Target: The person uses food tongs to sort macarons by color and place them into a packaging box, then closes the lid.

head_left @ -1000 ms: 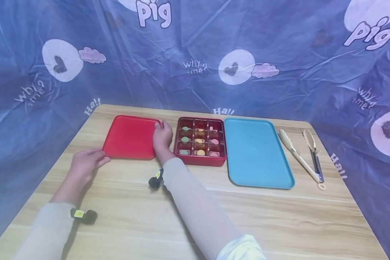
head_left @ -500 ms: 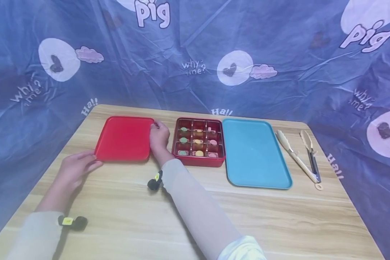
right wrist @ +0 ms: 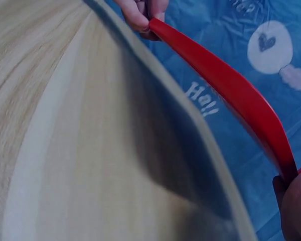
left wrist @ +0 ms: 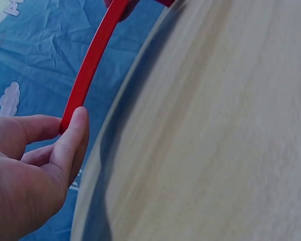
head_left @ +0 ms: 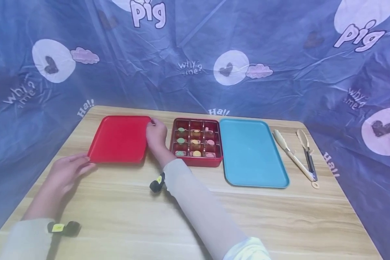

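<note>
A flat red square lid (head_left: 120, 139) with a shallow rim is held between both hands, raised off the table, with its shadow under it in the wrist views. My left hand (head_left: 68, 171) pinches its near left corner; in the left wrist view the thumb and fingers (left wrist: 72, 133) close on the red edge. At the far right corner my right hand (head_left: 157, 134) grips the rim, and only part of that hand shows in the right wrist view. Right of it stands an open red box (head_left: 196, 162) with clear dividers, its compartments holding green, yellow and pink round pieces.
A blue tray (head_left: 255, 155) lies against the box's right side. Beyond it lie cream-tipped tongs (head_left: 294, 155), spread apart. The wooden table (head_left: 198, 216) ends at a blue printed cloth (head_left: 169, 90) behind and at both sides.
Both hands have shifted left with the red lid, away from the box, and it has come up off the table. The view has turned slightly right. Box, tray and tongs stay put.
</note>
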`<state>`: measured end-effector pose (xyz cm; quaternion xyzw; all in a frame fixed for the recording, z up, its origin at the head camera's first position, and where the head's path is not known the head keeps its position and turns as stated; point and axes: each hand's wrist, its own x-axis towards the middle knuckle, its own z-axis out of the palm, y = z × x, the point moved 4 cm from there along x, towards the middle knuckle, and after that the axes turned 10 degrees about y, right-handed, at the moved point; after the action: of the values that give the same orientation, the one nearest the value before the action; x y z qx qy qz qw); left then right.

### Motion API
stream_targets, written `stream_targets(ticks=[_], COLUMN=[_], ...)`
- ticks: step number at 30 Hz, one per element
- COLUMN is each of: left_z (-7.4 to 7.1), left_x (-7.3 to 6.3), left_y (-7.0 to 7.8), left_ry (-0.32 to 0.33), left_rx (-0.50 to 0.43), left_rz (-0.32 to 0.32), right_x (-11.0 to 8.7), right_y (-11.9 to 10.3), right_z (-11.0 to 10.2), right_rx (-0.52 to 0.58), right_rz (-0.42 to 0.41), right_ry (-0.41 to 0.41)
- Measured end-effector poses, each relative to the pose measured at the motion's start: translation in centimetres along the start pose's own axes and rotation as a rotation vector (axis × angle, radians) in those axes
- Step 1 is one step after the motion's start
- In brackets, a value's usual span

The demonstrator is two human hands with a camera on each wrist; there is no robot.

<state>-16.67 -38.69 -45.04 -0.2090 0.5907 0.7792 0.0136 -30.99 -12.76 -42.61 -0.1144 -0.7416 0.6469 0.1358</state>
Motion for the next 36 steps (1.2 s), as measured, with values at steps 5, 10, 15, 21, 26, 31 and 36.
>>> stream_targets(ticks=[5,10,15,21,26,31,36], left_z=[0.8,2.3,4.6,7.5,10.1,12.5,15.2], left_x=[-0.5,-0.8,-1.1,-1.4,-1.6,-1.6,-1.8], left_y=[0.7,1.0,0.9,0.4,0.0,-0.5,-0.8], left_ry=[-0.042,-0.082,-0.121,-0.12,-0.134,-0.146,-0.166], left_rx=[-0.052,-0.082,-0.09,0.059,0.176,0.243,0.304], left_rz=[0.013,0.01,0.019,0.046,0.038,0.028,0.044], right_x=[0.3,1.0,2.1,3.3,4.3,5.3,6.2], right_y=[-1.7,-2.8,-3.1,-3.4,-3.4,-3.1,-2.5], right_z=[-1.3,-3.5,-5.8,-8.7,-11.1,-13.8,-16.4], right_rx=[-0.002,0.028,0.039,0.036,0.036,0.013,-0.02], right_rz=[-0.021,-0.041,-0.062,-0.089,-0.091,-0.064,-0.064], right_ry=[-0.009,-0.008,0.004,0.024,0.031,0.034,0.058])
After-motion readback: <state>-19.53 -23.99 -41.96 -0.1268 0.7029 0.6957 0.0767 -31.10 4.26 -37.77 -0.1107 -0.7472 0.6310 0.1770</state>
